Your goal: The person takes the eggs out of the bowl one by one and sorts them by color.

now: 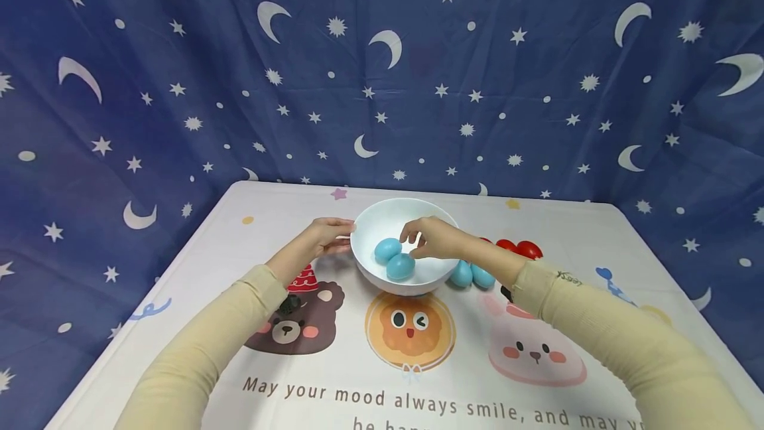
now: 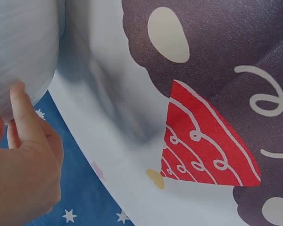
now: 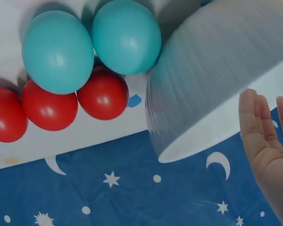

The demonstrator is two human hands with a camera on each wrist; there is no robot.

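Observation:
A white bowl (image 1: 382, 217) stands on the table with two light-blue eggs (image 1: 400, 267) inside, side by side. My left hand (image 1: 327, 234) grips the bowl's left rim; in the left wrist view one fingertip lies on the outer wall of the bowl (image 2: 26, 47), while other fingertips are at the rim. Over the bowl, my right hand (image 1: 438, 237) reaches in with bent, parted fingers close to the blue eggs. Nothing shows between those fingers, and the right wrist view has the hand (image 3: 269, 141) beyond the bowl's rim (image 3: 203, 134).
Right of the bowl lie two more blue eggs (image 3: 58, 52), touching each other. Behind them is a row of three red eggs (image 3: 103, 94), partly covered by the right forearm in the head view. A printed cloth (image 1: 298, 383) covers the table; a blue starry curtain (image 1: 418, 85) hangs behind it.

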